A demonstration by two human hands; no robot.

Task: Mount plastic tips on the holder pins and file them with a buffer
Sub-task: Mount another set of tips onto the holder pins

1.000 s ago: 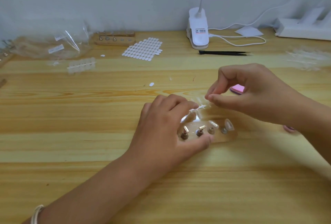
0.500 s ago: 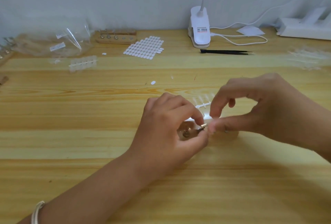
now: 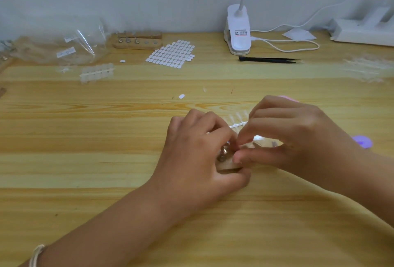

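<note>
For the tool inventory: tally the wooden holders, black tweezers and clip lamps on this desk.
Wooden holders: 2
Black tweezers: 1
Clip lamps: 1
Total: 4

On the desk [image 3: 85, 160] I count two holders: the near holder [image 3: 227, 166] and the far holder [image 3: 136, 43], which carries three pins [image 3: 128, 39]. One lamp [image 3: 238, 30], one pair of tweezers [image 3: 268, 60], one sheet of tabs [image 3: 170, 54], and, I think, two loose tabs [image 3: 181, 96].

home craft desk, wooden tabletop [image 3: 85, 181]; clip lamp [image 3: 238, 30], tweezers [image 3: 268, 60], sticker sheet [image 3: 170, 54]
</note>
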